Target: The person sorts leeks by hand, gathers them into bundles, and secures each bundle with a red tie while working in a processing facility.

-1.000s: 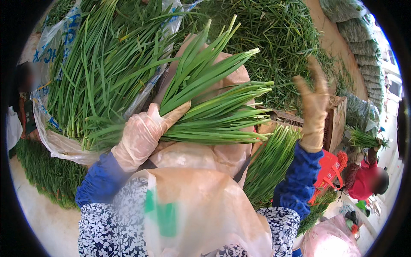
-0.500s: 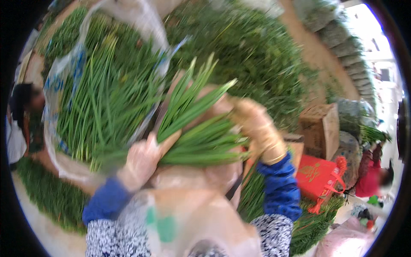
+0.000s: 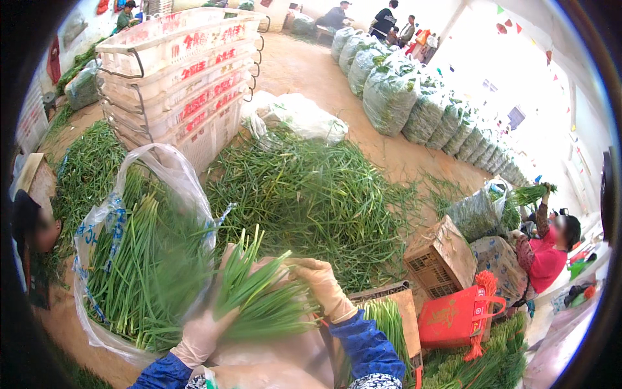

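A bunch of long green garlic chives (image 3: 262, 301) lies across my lap, in front of me. My left hand (image 3: 201, 334), in a pale thin glove, is closed round its lower left part. At the bunch's upper right is my gloved right hand (image 3: 324, 288), its fingers pressed together and bent toward the leaves; what they pinch, if anything, is hidden. Just left of the bunch stands a big clear plastic bag (image 3: 81, 259) full of long chives (image 3: 139, 253). Close to my right forearm, more chives (image 3: 385, 321) stand upright beside a cardboard piece.
Beyond my hands spreads a heap of loose green leaves (image 3: 304, 194). White crates (image 3: 181, 84) are stacked behind it. On the right are a brown crate (image 3: 440, 256), a red bag (image 3: 447, 321) and a person in red (image 3: 547, 259). Filled sacks (image 3: 389, 97) line the far floor.
The view has tilted up, showing the crates and the far room. Both hands and the chives sit lower in the picture. My right hand has moved from the stalks' right end toward their upper side.
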A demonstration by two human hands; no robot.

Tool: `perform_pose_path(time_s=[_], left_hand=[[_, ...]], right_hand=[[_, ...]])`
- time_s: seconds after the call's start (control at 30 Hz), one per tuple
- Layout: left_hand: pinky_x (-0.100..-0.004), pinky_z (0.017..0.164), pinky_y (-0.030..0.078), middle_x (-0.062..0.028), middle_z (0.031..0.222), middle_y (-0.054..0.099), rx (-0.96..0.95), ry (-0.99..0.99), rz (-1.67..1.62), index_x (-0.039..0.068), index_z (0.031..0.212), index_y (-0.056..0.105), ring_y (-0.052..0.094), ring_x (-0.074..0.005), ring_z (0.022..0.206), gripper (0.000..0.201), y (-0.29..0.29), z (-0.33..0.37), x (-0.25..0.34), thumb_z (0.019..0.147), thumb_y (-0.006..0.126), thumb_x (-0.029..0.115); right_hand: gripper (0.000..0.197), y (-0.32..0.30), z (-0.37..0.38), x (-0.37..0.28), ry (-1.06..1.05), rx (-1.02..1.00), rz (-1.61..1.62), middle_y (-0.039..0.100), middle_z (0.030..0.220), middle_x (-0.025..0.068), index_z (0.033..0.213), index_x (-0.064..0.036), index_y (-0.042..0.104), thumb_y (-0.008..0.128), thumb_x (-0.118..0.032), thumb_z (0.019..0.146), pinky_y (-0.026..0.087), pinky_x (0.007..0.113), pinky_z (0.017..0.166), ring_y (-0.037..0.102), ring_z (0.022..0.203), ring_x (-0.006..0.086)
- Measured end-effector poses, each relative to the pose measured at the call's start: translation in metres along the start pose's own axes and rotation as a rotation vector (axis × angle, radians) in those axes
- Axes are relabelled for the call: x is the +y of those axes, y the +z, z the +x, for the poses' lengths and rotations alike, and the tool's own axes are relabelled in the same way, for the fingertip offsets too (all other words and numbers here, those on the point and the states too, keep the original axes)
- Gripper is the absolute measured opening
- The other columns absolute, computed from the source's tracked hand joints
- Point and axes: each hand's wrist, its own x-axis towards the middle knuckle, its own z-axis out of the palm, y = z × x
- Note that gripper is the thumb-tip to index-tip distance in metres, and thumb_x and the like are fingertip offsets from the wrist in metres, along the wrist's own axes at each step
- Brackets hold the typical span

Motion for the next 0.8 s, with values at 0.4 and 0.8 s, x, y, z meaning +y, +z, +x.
perform_pose_path(time_s=[0.4,0.8], left_hand=[[-0.0444,0.053,0.052,-0.0233,0.094,0.054,0.004,0.062,-0.052,0.038,0.152,0.031,0.062,-0.0341,0.057,0.085,0.007,0.001,-0.002,0.078,0.059,0.006],[-0.0451,0.072,0.054,-0.0215,0.097,0.06,-0.329,-0.025,-0.042,0.026,0.153,0.031,0.065,-0.0411,0.08,0.095,-0.065,0.018,0.03,0.068,0.068,0.002]], right_hand=[[0.027,-0.048,0.002,-0.008,-0.147,0.1,0.179,0.073,0.097,0.0131,0.112,0.0066,0.067,0.069,-0.005,0.088,0.057,0.031,0.07,0.068,0.074,0.017],[0.071,-0.189,-0.007,0.042,0.133,0.324,-1.159,0.064,0.125,0.0149,0.142,-0.007,0.047,0.076,-0.021,0.079,0.047,0.036,0.099,0.06,0.117,0.0246]])
